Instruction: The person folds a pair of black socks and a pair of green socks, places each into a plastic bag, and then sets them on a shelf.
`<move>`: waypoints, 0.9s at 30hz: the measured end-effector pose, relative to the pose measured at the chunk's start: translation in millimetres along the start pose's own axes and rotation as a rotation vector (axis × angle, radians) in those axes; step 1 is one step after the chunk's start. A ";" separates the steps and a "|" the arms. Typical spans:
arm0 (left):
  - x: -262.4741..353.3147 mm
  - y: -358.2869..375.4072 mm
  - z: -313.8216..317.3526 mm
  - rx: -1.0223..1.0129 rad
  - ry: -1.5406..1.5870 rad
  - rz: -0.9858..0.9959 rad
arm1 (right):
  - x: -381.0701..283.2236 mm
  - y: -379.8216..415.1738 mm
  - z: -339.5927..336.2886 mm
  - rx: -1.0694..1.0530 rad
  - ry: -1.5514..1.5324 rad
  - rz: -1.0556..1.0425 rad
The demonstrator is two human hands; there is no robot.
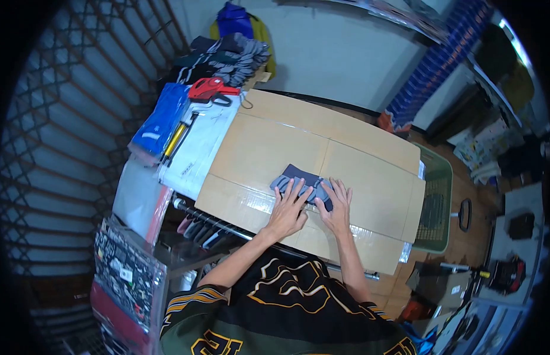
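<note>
A small folded piece of grey and dark-grey fabric (303,174), perhaps a pair of socks, lies flat on a cardboard sheet (358,160). My left hand (287,213) rests on its left part, fingers spread and pointing away from me. Along the right end lies my right hand (337,208), its thumb on the near edge and its fingers stretched out at the far side. Both hands press from above and cover part of the fabric.
At the back left are a stack of folded grey and black fabric (227,59), a red label gun (213,90), a blue plastic-wrapped pack (162,121) and a yellow-and-black cutter (177,139). A green basket (444,201) stands right of the cardboard. Hangers (201,231) hang below its left front edge.
</note>
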State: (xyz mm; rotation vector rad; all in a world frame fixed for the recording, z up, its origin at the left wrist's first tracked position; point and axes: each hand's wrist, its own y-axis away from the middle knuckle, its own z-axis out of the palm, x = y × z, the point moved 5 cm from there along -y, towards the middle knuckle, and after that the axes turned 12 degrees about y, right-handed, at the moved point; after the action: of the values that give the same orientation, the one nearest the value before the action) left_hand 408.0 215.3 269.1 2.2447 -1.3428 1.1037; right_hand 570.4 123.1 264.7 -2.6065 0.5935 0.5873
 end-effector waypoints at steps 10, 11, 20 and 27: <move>11.7 5.1 -1.7 0.295 0.286 -0.074 | 0.8 -1.6 4.9 -0.030 0.048 -0.045; 15.0 9.9 -1.6 0.374 0.381 -0.079 | 1.4 -1.6 6.1 -0.033 0.058 -0.050; 41.4 163.9 -4.9 0.880 0.447 -0.237 | -20.1 10.8 -4.5 0.079 0.088 -0.157; 11.1 327.2 1.2 1.218 0.354 -0.600 | -103.1 51.7 -3.0 0.024 -0.208 -0.412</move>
State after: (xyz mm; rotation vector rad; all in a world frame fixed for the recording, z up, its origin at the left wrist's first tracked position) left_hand 134.5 38.4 236.0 2.5862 0.3399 2.2179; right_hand 461.7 110.9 301.7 -2.4975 -0.0057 0.6931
